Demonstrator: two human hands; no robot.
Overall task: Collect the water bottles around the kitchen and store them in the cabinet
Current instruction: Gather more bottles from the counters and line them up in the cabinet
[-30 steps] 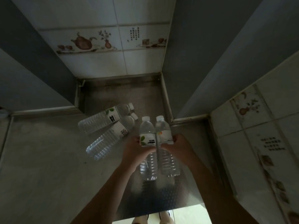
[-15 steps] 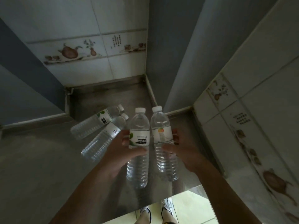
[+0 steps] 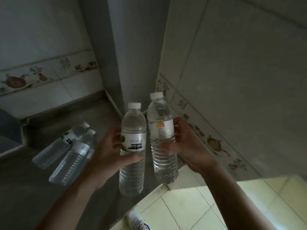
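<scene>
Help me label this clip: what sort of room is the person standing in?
Most likely a home kitchen. The walls carry a tile border painted with pots and fruit, a grey counter fills the corner, and the floor is tiled. Water bottles lie on the counter.

Both forearms run off the frame's bottom edge. The left hand (image 3: 108,153) hides part of one lying bottle (image 3: 73,156). Label print on the held bottles is too blurred to read. A shoe (image 3: 137,220) at bottom centre is cut off.
</scene>
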